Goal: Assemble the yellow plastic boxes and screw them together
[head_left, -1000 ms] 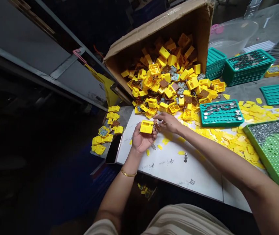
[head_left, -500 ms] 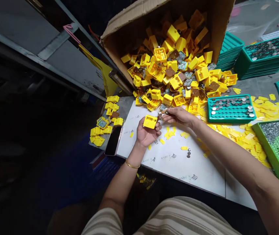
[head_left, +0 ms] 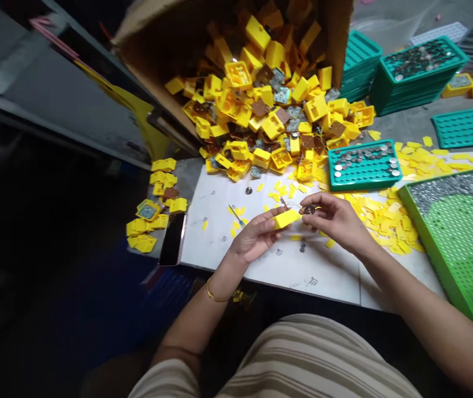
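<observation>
While your hands work at mid-frame, the largest thing before you is the tipped cardboard box [head_left: 153, 33] at the upper middle, spilling a heap of yellow plastic housings [head_left: 261, 116] onto the white table [head_left: 327, 276]. At the right edge lies a green perforated tray [head_left: 464, 243], partly covered with small metal pieces. Above your hands sits a teal tray [head_left: 364, 166] holding button cells, with stacked teal trays [head_left: 419, 77] at the upper right. A dark phone [head_left: 172, 239] lies at the table's left edge, beside a few loose yellow parts.

Your left hand [head_left: 256, 240] pinches a yellow housing [head_left: 286, 219] between thumb and fingertips; its long axis runs left to right, tilted slightly upward toward the right. Your right hand [head_left: 338, 221] is closed in a pinch on a small round dark piece [head_left: 310, 209], probably a button cell. That piece lies just right of and slightly above the housing's right end, nearly touching it, so your right hand is the nearer one to the gap between them. Yellow scraps [head_left: 394, 221] litter the table around both hands.
</observation>
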A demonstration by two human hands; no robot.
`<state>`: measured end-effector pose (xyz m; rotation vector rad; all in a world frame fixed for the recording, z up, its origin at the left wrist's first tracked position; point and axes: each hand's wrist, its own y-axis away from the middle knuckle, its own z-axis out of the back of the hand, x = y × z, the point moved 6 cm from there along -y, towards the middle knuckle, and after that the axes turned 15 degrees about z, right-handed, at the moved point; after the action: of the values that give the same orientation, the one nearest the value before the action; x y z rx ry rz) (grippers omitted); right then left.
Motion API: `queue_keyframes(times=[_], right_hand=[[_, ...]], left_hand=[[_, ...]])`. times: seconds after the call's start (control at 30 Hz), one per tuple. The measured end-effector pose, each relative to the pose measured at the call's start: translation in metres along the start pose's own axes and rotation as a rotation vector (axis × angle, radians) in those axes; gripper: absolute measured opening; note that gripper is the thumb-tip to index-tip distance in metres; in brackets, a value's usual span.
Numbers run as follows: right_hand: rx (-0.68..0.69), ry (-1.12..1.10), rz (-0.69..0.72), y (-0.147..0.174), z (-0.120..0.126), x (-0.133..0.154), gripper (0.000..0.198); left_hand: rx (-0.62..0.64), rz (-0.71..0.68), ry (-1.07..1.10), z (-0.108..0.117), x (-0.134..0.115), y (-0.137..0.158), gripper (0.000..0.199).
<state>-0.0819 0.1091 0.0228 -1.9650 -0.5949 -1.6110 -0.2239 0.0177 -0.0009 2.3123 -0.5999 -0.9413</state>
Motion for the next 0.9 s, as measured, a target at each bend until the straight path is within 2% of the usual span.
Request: queue_keyframes(times=[0.1, 0.2, 0.27, 0.4, 0.5, 0.57, 0.63, 0.73, 0.8, 0.9], right_hand=[[-0.145, 0.19, 0.07, 0.043, 0.028, 0.012, 0.02], [-0.215, 0.484, 0.181, 0.09, 0.05, 0.026, 0.008], [-0.179, 0.721, 0.255, 0.12, 0.057, 0.028, 0.013], [0.003, 1.072, 0.278, 0.164, 0.061, 0.01, 0.025], [0.13, 1.125, 0.294, 0.18, 0.057, 0.0, 0.034], [0.157, 1.075, 0.279, 0.184, 0.056, 0.002, 0.041], [0.067, 1.033, 0.25, 0.185, 0.061, 0.01, 0.04], [-0.116, 1.055, 0.178, 0.188, 0.07, 0.021, 0.021], [-0.105, 1.091, 0.12, 0.189, 0.068, 0.021, 0.016], [-0.006, 1.147, 0.048, 0.189, 0.063, 0.015, 0.015]], left_hand=[[0.07, 0.137, -0.001, -0.03, 0.028, -0.01, 0.042], [0.083, 0.223, -0.112, -0.056, 0.054, -0.02, 0.046], [0.042, 0.16, -0.282, -0.069, 0.067, -0.026, 0.047], [-0.084, -0.122, -0.751, -0.086, 0.084, -0.027, 0.042], [-0.116, -0.177, -0.941, -0.087, 0.096, -0.025, 0.042], [-0.127, -0.186, -1.004, -0.085, 0.099, -0.023, 0.046], [-0.117, -0.194, -1.073, -0.083, 0.101, -0.021, 0.052], [-0.078, -0.201, -1.222, -0.083, 0.102, -0.017, 0.06], [-0.084, -0.194, -1.33, -0.083, 0.103, -0.016, 0.06], [-0.154, -0.183, -1.446, -0.084, 0.103, -0.017, 0.059]])
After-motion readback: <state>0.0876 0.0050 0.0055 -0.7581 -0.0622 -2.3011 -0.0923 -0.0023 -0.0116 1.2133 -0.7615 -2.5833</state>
